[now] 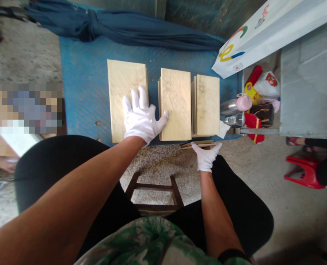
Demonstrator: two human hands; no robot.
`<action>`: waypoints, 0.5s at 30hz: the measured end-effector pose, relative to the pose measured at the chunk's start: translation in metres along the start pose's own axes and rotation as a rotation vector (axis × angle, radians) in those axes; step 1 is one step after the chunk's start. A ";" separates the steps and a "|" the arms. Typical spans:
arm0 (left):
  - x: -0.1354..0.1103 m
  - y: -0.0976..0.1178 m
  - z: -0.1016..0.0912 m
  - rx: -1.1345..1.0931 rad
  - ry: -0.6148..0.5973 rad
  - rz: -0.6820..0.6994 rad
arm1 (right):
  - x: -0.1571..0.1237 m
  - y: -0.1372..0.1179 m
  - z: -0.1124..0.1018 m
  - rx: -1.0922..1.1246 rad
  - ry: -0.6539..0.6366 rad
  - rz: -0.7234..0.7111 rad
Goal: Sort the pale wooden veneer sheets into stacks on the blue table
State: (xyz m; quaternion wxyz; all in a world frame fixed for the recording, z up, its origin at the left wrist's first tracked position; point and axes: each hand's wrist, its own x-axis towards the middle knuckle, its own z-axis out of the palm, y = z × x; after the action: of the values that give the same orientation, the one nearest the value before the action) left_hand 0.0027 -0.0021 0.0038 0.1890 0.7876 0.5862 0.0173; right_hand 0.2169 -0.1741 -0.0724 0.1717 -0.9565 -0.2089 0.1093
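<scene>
Three stacks of pale wooden boards lie side by side on a blue platform (80,84). My left hand (141,117), in a white glove, rests flat with fingers spread on the left stack (121,84), its thumb touching the middle stack (177,106). My right hand (206,154), also gloved, grips the near end of a few thin boards (198,144) held low at the platform's front edge, just below the right stack (207,105).
A folded dark blue umbrella (130,27) lies along the platform's far side. A white printed bag (262,33), a metal flask (229,106) and small bags sit at right, beside a grey metal box (309,81). A wooden stool (155,195) stands between my knees; a red stool (304,171) at right.
</scene>
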 end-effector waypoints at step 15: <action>0.000 -0.002 0.000 -0.031 0.030 0.019 | 0.015 -0.039 -0.088 0.272 0.145 -0.293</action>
State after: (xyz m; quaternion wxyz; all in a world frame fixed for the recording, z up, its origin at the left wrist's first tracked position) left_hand 0.0007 -0.0017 0.0027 0.1923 0.7898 0.5810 0.0402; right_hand 0.2412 -0.1592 0.0202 0.3279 -0.8892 -0.3163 0.0411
